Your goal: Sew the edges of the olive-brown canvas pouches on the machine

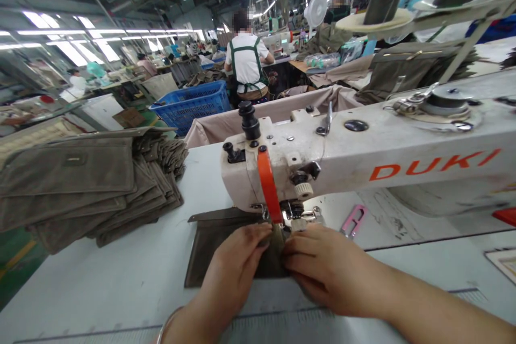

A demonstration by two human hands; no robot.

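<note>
- Touching brown fabric (213,234) at its nine and three o'clock: left hand (242,255), bent.
- Right hand (322,263), curled, fabric toward nine.
- Whether either pinches: cannot tell.

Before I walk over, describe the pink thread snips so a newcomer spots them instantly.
Find the white metal sewing machine with orange DUKI lettering. Below its arm, just beyond the bare right hand, lie the slim pink thread snips. Bright pink sets them apart.
</note>
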